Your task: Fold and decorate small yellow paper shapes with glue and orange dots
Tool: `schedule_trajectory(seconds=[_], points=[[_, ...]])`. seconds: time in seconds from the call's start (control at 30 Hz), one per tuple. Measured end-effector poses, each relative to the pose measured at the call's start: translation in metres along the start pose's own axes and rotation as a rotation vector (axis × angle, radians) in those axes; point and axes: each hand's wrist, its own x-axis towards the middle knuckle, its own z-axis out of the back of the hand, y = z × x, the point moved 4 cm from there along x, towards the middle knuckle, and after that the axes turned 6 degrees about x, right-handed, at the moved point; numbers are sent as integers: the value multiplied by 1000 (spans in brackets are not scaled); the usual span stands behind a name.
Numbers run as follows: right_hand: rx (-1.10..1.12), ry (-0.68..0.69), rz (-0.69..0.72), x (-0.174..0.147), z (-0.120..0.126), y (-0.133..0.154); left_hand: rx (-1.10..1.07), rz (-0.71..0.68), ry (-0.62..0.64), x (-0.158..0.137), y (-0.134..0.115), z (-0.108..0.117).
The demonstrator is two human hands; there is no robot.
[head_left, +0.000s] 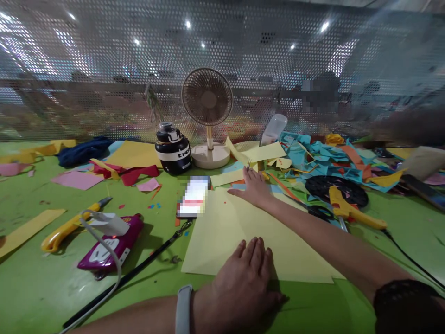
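A light yellow sheet of paper (225,232) lies flat on the green table, seemingly with another sheet under it at the right. My left hand (243,278), with a pale band at the wrist, rests palm down over the sheet's near edge, fingers stretched forward and thumb out to the right. Toward the far edge, my right hand (255,188) lies on the same paper, its thumb spread to the left. Thin dark points show just past the right fingertips; what they are is too small to tell. Left of the paper is a lit phone (193,197), its screen blurred.
A fan (208,97) and a black-and-white bottle (173,150) stand behind. To the left lie a yellow-handled cutter (71,227) and a purple power strip (111,246) with a plug. A yellow glue gun (351,211), scissors (320,212) and blue paper scraps (313,155) lie right.
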Motion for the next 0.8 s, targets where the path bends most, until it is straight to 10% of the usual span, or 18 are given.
schedule_trajectory(seconds=[0.33, 0.8], points=[[70, 56, 60, -21, -6, 38, 19, -1, -58, 1, -2, 2], [92, -11, -18, -7, 22, -10, 172, -76, -97, 2, -2, -4]])
